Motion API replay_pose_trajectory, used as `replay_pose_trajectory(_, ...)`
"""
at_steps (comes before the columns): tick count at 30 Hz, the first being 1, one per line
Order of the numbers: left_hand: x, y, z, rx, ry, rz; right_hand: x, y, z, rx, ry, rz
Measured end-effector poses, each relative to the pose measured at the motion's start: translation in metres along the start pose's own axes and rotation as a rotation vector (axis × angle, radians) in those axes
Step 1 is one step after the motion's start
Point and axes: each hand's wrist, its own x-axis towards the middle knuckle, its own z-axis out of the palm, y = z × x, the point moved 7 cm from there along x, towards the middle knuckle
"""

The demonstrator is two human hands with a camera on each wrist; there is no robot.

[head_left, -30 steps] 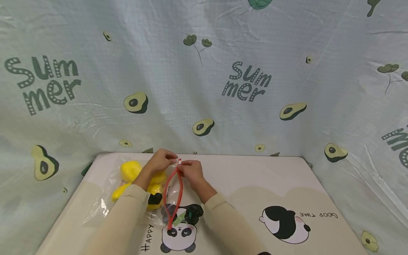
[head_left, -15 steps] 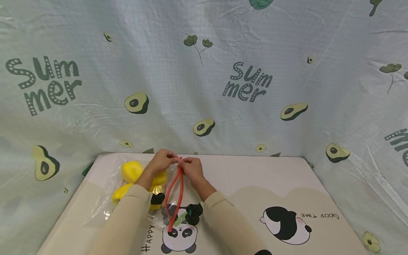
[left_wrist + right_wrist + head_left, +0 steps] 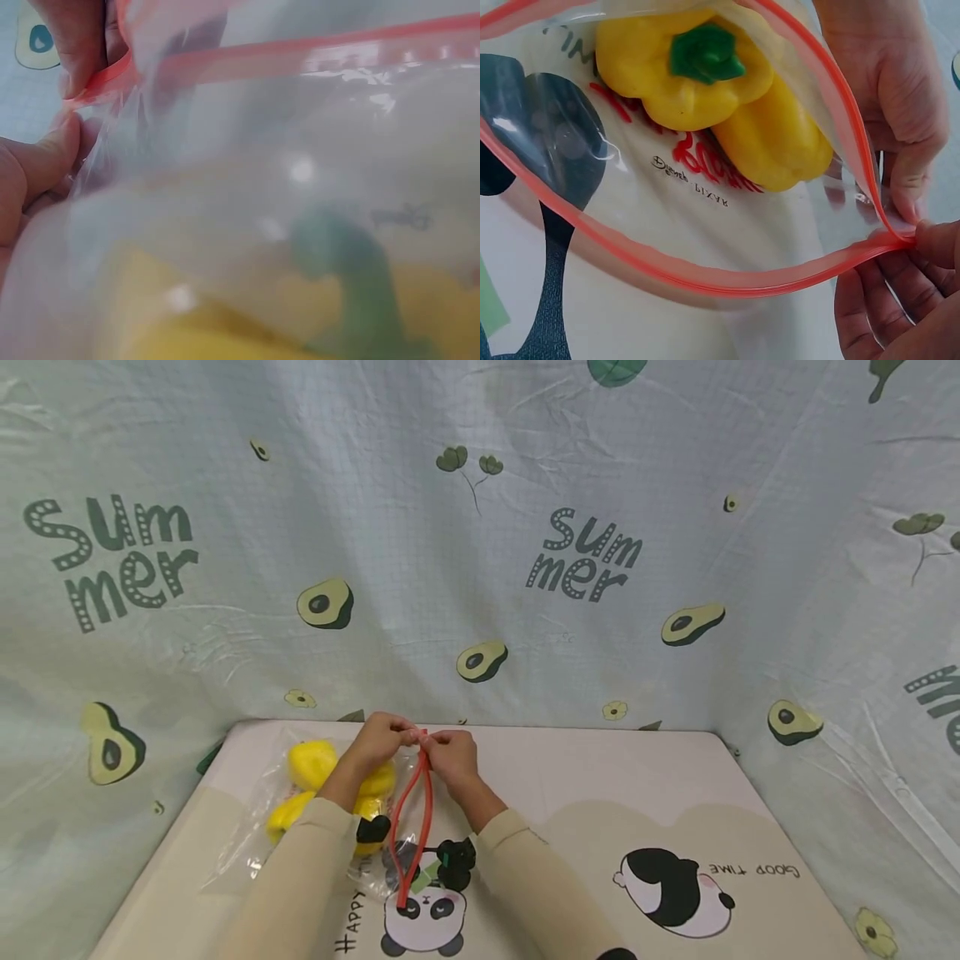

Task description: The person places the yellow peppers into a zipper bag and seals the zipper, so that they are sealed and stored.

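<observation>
A clear zip bag (image 3: pixel 429 806) with a red zip strip lies on its side, its mouth gaping in a loop toward the right. Yellow bell peppers (image 3: pixel 312 763) lie inside; in the right wrist view one pepper (image 3: pixel 682 64) shows a green stem. At the far end of the strip my left hand (image 3: pixel 381 737) pinches the bag's corner. Right beside it my right hand (image 3: pixel 452 755) pinches the strip between thumb and fingers, the fingertips of both hands almost meeting. In the left wrist view the bag's film (image 3: pixel 225 142) covers most of the scene.
The bag rests on a pale table mat (image 3: pixel 585 777) printed with pandas and lettering. A hanging sheet (image 3: pixel 405 535) with avocado prints rises behind the table's back edge and along its sides.
My hands have drawn together at the bag's far corner, and the white and red end that stuck up between them is now mostly covered by fingers. The peppers stay put.
</observation>
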Motion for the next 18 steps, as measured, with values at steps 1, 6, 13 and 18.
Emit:
replay_pose_trajectory(1,0.0002,-0.001,-0.0002,-0.004,0.003,-0.006,-0.0002,-0.0002,0.0001,-0.003,0.0,0.0)
replay_pose_trajectory(6,0.0006,-0.0039,-0.0016,-0.036,0.019,-0.022,-0.0016,0.0003,0.001,-0.011,0.002,0.007)
replay_pose_trajectory(13,-0.001,-0.0058,-0.0041,-0.051,0.044,-0.05,-0.005,-0.0006,0.0021,-0.012,0.005,0.016)
replay_pose_trajectory(18,-0.0024,-0.0066,-0.0049,-0.066,0.056,-0.058,-0.0054,0.0002,0.0026,-0.019,0.001,-0.001)
